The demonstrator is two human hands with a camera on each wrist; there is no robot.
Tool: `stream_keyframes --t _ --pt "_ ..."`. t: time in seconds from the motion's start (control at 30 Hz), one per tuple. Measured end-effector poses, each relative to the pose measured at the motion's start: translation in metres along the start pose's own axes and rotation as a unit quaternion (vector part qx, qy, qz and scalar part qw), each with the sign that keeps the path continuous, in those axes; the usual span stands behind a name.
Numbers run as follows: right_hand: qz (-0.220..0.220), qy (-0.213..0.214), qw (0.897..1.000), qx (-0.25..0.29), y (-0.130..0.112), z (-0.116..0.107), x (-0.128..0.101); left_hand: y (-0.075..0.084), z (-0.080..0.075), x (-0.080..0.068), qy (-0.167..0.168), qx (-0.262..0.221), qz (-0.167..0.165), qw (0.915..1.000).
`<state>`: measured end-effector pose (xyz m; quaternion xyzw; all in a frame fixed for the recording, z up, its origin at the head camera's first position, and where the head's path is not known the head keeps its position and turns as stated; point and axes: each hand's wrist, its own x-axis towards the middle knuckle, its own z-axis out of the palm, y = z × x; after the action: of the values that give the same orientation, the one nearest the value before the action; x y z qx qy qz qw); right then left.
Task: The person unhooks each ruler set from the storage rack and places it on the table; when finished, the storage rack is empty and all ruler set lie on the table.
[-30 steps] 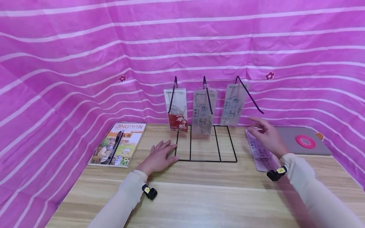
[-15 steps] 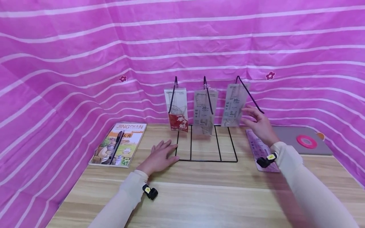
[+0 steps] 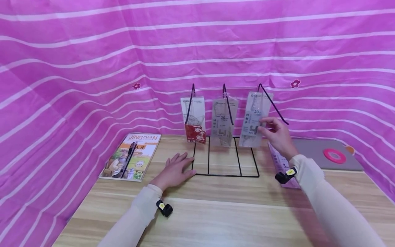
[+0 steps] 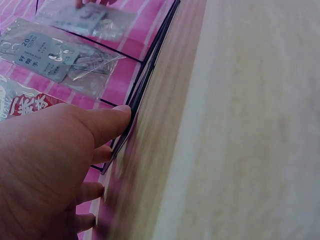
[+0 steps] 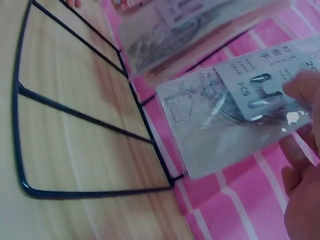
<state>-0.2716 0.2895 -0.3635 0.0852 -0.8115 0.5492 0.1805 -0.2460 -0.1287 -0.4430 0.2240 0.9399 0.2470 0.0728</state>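
A: Change noted against the earlier pictures: the right hand (image 3: 277,135) was raised from above the pink packet (image 3: 282,164) lying flat on the table (image 3: 216,212) and brought to the rightmost hanging packet (image 3: 255,118).

B: Grip recorded?

A: The packet's right edge is pinched between thumb and fingertips (image 5: 302,87), about halfway down; the fingers are curled closely, nothing else is held. The packet remains hung on the right hook (image 3: 273,103) of the black wire rack (image 3: 226,171), its lower end swung slightly toward the hand.

B: Left hand (image 3: 176,169)?

A: No change observed. It is laid flat, fingers straight, on the table with the fingertips (image 4: 112,120) against the rack's left base wire. Nothing is gripped; the rack is judged to be steadied by it.

B: Other two packets?

A: The red-printed packet (image 3: 194,120) and the middle packet (image 3: 224,121) are left hanging, untouched.

B: Implication?

A: Attention is judged to have passed from the flat packet to the hung one. Whether it is being lifted off or only straightened cannot be told.
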Motion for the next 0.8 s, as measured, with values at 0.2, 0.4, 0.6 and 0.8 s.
stream_keyframes --t 0.2,0.4,0.6,0.8 --pt "-0.021 0.051 0.998 -0.014 -0.012 -0.001 -0.009 0.001 -0.003 -0.001 -0.002 0.004 -0.002 1.0" --pt "-0.018 0.028 0.996 -0.078 -0.026 -0.011 -0.02 0.0 -0.002 0.0 0.004 0.0 0.0 1.0" --pt "-0.042 0.007 0.998 -0.056 -0.032 -0.021 -0.038 -0.001 0.0 0.0 0.001 0.002 -0.001 1.0" --pt "-0.053 -0.002 0.996 -0.065 -0.035 -0.036 -0.062 0.001 0.0 0.001 -0.001 -0.003 -0.001 1.0"
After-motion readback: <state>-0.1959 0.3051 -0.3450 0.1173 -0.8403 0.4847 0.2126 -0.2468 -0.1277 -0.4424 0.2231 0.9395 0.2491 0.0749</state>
